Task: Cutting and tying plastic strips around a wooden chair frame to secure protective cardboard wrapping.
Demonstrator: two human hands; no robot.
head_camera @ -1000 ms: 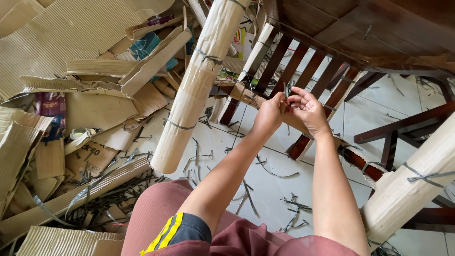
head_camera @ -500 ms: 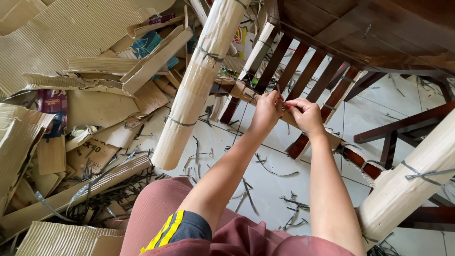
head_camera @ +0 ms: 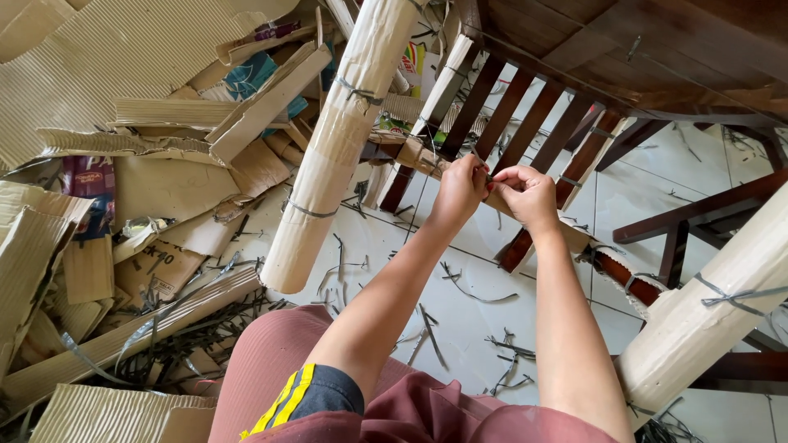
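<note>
- Our left hand (head_camera: 460, 187) and right hand (head_camera: 525, 193) both pinch a thin grey strap (head_camera: 484, 171) on the cardboard-wrapped rail (head_camera: 427, 160) of the upturned dark wooden chair (head_camera: 525, 123)
- Risk, we judge: the stiff strap slips or nicks fingers; the knot loosens on smooth ribbed cardboard
- Round wrapped leg (head_camera: 336, 148) beside it, strap offcuts (head_camera: 468, 291) on the glossy tile

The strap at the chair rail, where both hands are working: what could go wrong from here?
1. Both hands, left and right, pinch a thin grey strap on the cardboard-wrapped rail; its narrow edge might cut a finger or slip loose.
2. Cut strap pieces litter the tile floor near the knees and could prick or cause a slip.
3. The wrapped chair leg leans close by and may be bumped.
</note>
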